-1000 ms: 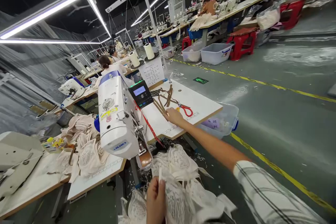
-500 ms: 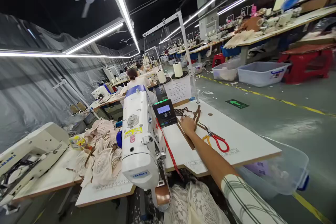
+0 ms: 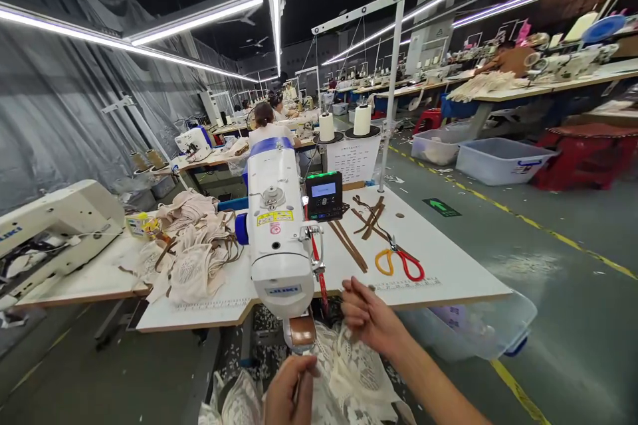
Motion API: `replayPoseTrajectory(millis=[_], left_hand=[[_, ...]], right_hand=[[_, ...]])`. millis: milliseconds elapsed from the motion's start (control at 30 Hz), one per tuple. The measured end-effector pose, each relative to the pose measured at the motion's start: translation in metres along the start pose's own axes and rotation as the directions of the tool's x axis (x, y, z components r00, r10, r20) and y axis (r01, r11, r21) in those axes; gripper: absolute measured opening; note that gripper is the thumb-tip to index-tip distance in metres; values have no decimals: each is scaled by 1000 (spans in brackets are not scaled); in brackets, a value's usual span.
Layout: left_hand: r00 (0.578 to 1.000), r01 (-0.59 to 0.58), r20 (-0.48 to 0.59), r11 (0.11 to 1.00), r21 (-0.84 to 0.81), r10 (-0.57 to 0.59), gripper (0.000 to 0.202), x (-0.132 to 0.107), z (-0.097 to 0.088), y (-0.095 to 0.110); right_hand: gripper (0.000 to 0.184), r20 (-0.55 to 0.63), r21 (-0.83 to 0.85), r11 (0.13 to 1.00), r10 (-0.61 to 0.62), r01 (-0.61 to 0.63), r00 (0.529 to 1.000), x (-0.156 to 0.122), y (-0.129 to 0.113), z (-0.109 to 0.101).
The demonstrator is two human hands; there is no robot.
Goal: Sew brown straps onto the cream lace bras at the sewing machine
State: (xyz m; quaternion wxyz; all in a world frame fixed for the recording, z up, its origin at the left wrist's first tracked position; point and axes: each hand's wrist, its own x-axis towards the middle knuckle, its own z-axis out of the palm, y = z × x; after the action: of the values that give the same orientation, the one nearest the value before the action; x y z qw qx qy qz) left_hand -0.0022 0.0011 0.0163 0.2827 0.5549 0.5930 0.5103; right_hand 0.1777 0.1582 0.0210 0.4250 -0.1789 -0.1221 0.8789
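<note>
Drawn back from the flat brown strips [image 3: 359, 261], the right hand [image 3: 366, 315] sits front-right of the white sewing machine [image 3: 279, 232], the left hand [image 3: 290, 390] in front; whether either curled grip holds anything, I cannot tell. Cream lace garments [image 3: 361, 372] bunch before the machine.

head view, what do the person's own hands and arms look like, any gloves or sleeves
Both the left hand and right hand are ungloved, with no rings visible. The right forearm is bare as far as it shows, without watch or bracelet. The left forearm is out of frame.
</note>
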Motion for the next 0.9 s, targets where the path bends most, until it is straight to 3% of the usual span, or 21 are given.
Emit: replayPoseTrajectory(millis=[100,167,267,367,433,533,633,767,900], left_hand=[[989,-12,148,1000,6,11,36,-1,-18,14],[964,-40,265,999,31,30,36,-2,-24,22],[872,1,488,997,83,-42,30,-4,-21,30],[728,156,660,982,104,-186,33,-5,-11,34],[685,225,699,972,65,-205,41,-5,-9,35],[661,236,733,972,3,-163,46,-3,-13,29],[657,239,732,971,23,-179,51,1,-17,15],[664,263,716,964,47,-216,51,5,-18,-4],[678,281,698,958,47,-233,49,9,-8,-8]], right_hand=[[30,156,-19,1000,-4,7,988,-50,61,11],[32,185,-79,994,-57,72,981,-69,86,19],[32,148,-126,977,-150,169,977,-79,101,28],[28,65,-68,984,-160,164,985,-74,93,28],[24,15,-4,990,-142,142,990,-68,78,24],[19,-74,53,984,-165,169,984,-58,49,10],[20,-161,-41,957,-290,287,943,-52,23,-9],[28,-126,-255,881,-440,399,889,-51,0,-28],[27,-120,-406,816,-494,411,861,-53,-6,-39]])
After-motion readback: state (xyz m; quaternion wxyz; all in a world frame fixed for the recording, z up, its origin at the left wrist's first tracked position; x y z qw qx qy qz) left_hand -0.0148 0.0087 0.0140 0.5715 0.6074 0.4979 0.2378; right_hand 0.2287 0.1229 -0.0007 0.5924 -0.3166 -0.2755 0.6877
